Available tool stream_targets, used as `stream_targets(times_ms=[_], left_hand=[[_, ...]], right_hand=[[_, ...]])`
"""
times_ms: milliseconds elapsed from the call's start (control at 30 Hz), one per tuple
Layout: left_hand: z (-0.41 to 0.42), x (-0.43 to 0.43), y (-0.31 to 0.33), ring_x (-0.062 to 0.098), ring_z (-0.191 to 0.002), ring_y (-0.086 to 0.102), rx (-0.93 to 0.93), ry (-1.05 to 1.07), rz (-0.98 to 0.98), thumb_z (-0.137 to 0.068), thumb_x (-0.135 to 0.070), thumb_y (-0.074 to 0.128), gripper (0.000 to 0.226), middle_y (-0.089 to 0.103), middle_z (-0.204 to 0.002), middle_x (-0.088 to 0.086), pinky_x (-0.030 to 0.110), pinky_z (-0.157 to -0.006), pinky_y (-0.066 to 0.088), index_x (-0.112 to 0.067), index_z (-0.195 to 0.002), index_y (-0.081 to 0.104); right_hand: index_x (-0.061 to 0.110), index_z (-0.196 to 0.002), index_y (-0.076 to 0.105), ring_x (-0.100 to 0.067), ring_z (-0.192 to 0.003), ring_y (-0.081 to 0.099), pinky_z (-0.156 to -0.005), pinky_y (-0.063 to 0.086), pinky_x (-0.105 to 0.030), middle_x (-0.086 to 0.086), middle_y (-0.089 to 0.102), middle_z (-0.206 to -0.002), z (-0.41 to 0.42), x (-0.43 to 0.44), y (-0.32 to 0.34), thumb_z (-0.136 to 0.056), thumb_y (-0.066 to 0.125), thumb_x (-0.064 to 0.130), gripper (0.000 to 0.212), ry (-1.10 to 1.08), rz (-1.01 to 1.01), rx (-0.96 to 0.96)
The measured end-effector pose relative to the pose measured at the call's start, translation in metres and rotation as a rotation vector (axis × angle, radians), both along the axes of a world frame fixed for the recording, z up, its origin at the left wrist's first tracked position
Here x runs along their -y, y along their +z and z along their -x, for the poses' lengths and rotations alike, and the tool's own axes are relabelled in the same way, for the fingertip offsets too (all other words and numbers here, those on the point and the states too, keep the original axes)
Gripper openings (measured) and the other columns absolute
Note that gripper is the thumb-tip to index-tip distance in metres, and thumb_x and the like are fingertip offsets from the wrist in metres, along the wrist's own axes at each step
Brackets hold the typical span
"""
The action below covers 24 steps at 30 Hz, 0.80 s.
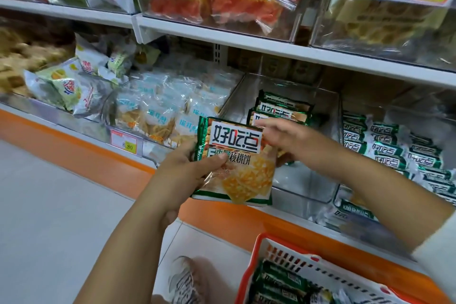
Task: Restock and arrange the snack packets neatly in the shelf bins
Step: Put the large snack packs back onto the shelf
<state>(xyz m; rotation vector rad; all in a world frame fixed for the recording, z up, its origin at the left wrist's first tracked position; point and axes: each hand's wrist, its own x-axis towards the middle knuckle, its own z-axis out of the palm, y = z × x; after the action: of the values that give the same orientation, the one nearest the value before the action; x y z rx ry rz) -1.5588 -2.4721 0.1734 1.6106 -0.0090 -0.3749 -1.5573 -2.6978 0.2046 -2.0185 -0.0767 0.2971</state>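
My left hand [190, 168] grips a green-edged walnut biscuit packet [237, 165] by its left edge, thumb across the front, in front of the lower shelf. My right hand [293, 142] reaches over the packet's upper right corner, fingers stretched out leftward; whether it pinches the packet is hidden. Behind it a clear bin [306, 187] holds a few packets of the same kind [281, 111] standing at the back. The bin to the right [345, 201] is filled with several matching packets [399, 153].
An orange and white basket [283, 254] at the lower right carries more green packets [283, 284]. Left bins hold pale blue packets [160, 111] and green-yellow bags [66, 86]. An upper shelf [246, 39] overhangs the bins. My shoe [185, 279] stands on the floor.
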Motion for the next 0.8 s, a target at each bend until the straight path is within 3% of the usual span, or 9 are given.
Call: stream_targets(times_ms=[100,200,267,367,467,600,667,733,800], left_hand=[[0.005,0.011,0.003,0.011,-0.091,0.073,0.069,-0.016,-0.012,-0.092,-0.02,0.066,0.022,0.077,-0.097,-0.008,0.029,-0.083,0.057,-0.026,-0.113,0.065],[0.003,0.015,-0.001,-0.011,-0.096,0.06,0.272,0.083,-0.189,-0.092,-0.028,0.066,0.033,0.066,-0.109,-0.029,0.013,-0.085,0.047,-0.041,-0.121,0.058],[-0.001,0.013,-0.009,-0.002,-0.109,0.048,0.341,0.145,-0.369,-0.092,-0.034,0.065,0.054,0.051,-0.131,-0.016,0.019,-0.093,0.038,-0.035,-0.141,0.045],[-0.006,0.014,-0.023,0.011,-0.122,0.046,0.366,0.06,-0.486,-0.091,-0.037,0.066,0.061,0.045,-0.139,-0.006,0.028,-0.098,0.039,-0.029,-0.146,0.04],[-0.007,0.014,-0.031,0.016,-0.129,0.046,0.365,0.012,-0.538,-0.088,-0.038,0.069,0.065,0.045,-0.143,-0.004,0.039,-0.106,0.043,-0.029,-0.145,0.039],[-0.007,0.008,-0.038,-0.006,-0.105,0.039,0.431,-0.014,-0.563,-0.088,-0.03,0.072,0.061,0.042,-0.126,-0.02,0.001,-0.079,0.035,-0.033,-0.141,0.041],[-0.009,0.006,-0.042,-0.012,-0.099,0.033,0.457,-0.024,-0.574,-0.088,-0.027,0.073,0.061,0.041,-0.121,-0.021,-0.005,-0.071,0.031,-0.033,-0.139,0.042],[-0.01,0.005,-0.042,-0.008,-0.11,0.037,0.459,-0.038,-0.593,-0.087,-0.028,0.073,0.063,0.044,-0.133,-0.017,0.0,-0.084,0.029,-0.03,-0.142,0.041],[-0.008,0.005,-0.042,0.005,-0.134,0.037,0.45,-0.039,-0.623,-0.087,-0.032,0.074,0.073,0.039,-0.15,-0.011,0.018,-0.105,0.03,-0.026,-0.149,0.036]], right_hand=[[0.043,-0.099,0.062,0.005,-0.07,0.066,-0.06,0.053,-0.013,0.021,0.07,-0.082,0.004,0.008,0.009,-0.082,0.072,0.03,0.023,-0.025,0.049,0.111],[0.042,-0.099,0.066,-0.011,-0.083,0.069,-0.072,0.058,-0.029,0.016,0.07,-0.097,-0.004,0.028,0.015,-0.081,0.075,0.03,0.023,-0.26,0.162,0.258],[0.039,-0.101,0.063,-0.023,-0.088,0.068,-0.076,0.057,-0.041,0.008,0.067,-0.111,-0.014,0.039,0.006,-0.081,0.075,0.034,0.024,-0.353,0.32,0.293],[0.03,-0.108,0.059,-0.019,-0.097,0.058,-0.077,0.042,-0.028,0.001,0.054,-0.124,-0.028,0.041,-0.023,-0.084,0.073,0.032,0.028,-0.312,0.574,0.24],[0.017,-0.11,0.056,-0.017,-0.098,0.049,-0.075,0.03,-0.023,-0.003,0.041,-0.123,-0.039,0.03,-0.047,-0.089,0.067,0.023,0.024,-0.319,0.652,0.249],[0.015,-0.107,0.054,-0.027,-0.101,0.047,-0.073,0.036,-0.03,-0.007,0.038,-0.115,-0.047,0.025,-0.059,-0.088,0.068,0.023,0.024,-0.36,0.85,0.311],[0.016,-0.109,0.056,-0.03,-0.109,0.044,-0.079,0.043,-0.035,-0.009,0.04,-0.115,-0.048,0.024,-0.057,-0.088,0.068,0.028,0.028,-0.368,0.975,0.334],[0.015,-0.114,0.056,-0.031,-0.112,0.043,-0.086,0.045,-0.039,-0.01,0.042,-0.118,-0.048,0.023,-0.054,-0.087,0.068,0.034,0.035,-0.361,1.057,0.345],[0.015,-0.118,0.057,-0.03,-0.114,0.042,-0.091,0.042,-0.039,-0.011,0.044,-0.121,-0.041,0.023,-0.049,-0.087,0.066,0.037,0.039,-0.365,1.048,0.424]])
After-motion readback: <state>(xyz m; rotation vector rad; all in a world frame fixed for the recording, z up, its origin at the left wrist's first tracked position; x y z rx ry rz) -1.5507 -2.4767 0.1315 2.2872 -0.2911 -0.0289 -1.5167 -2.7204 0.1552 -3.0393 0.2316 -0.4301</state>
